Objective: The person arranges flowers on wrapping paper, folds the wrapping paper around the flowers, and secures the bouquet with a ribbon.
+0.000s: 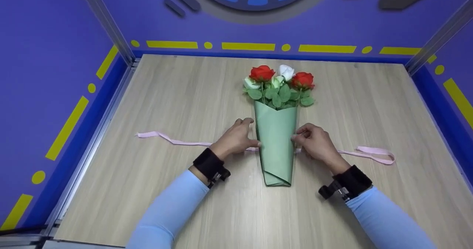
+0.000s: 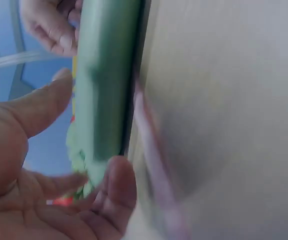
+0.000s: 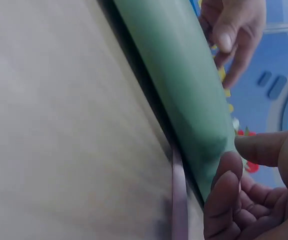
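Observation:
A bouquet wrapped in green paper [image 1: 276, 138] lies on the wooden table, its folded end toward me. Red roses [image 1: 262, 73], a white rose [image 1: 286, 72] and green leaves stick out of its far end. Under the wrap runs a pink ribbon [image 1: 190, 143], with a tail out to each side. My left hand [image 1: 236, 136] is at the wrap's left side, fingers spread and thumb tip right at the paper. At the right edge is my right hand [image 1: 314, 140], its fingers loosely bent and its thumb close to the paper. Neither hand holds anything.
The table [image 1: 177, 94] is bounded by blue-purple panels [image 1: 236, 27] with yellow marks at the back and sides. On the right, the ribbon's end [image 1: 386, 160] folds into a loop. Black straps with small cameras [image 1: 220, 176] sit on both wrists.

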Tool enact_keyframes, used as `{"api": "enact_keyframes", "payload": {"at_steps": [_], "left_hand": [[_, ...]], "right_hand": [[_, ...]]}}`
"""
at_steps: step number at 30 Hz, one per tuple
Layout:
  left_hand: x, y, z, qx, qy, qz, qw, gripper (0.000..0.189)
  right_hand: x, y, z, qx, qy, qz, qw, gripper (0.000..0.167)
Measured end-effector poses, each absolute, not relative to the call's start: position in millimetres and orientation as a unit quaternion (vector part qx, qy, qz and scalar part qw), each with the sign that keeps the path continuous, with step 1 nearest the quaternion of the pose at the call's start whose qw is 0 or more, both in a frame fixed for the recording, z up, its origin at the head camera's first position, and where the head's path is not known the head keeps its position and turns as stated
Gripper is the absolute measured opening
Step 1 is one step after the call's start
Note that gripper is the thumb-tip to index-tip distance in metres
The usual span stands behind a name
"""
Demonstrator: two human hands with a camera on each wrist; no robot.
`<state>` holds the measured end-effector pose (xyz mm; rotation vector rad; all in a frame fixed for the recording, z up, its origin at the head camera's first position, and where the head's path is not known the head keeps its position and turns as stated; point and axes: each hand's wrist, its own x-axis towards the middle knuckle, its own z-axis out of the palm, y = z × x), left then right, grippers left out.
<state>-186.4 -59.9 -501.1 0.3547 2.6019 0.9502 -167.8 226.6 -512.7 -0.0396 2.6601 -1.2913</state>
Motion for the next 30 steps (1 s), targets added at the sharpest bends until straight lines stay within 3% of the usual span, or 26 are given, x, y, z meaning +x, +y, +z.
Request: {"api": "enact_keyframes", "payload": {"at_steps": [4,12,15,18,23,28,30], "left_hand": [[-187,-86,-498,0.153,0.929,0.283,0.181,0.053],[-188,-138,-499,0.152,0.941,0.197,0.229,0.032],[-191,-146,-501,0.156,0.938,0.205,0.231,0.016],[-195,-149,-504,0.149,0.934,0.226,0.233,0.015],[-200,-153,-507,0.134,0.933,0.252,0.221,0.015],[-204,-160,-507,0.138,0.937,0.257,0.194,0.001],[-205,-162,-507,0.137,0.941,0.249,0.184,0.006]], "right_hand": [[-168,252,-508,-0.032,0.918,-0.388,0.083,0.019],[-168,295,-504,-0.118,0.934,-0.301,0.155,0.022],[-171,300,-507,-0.145,0.938,-0.274,0.152,0.018],[-174,302,-510,-0.155,0.946,-0.254,0.129,0.008],[-178,304,-513,-0.154,0.949,-0.252,0.112,0.010],[-181,308,-516,-0.146,0.949,-0.260,0.104,0.009],[-182,308,-515,-0.139,0.947,-0.268,0.104,0.009]]}}
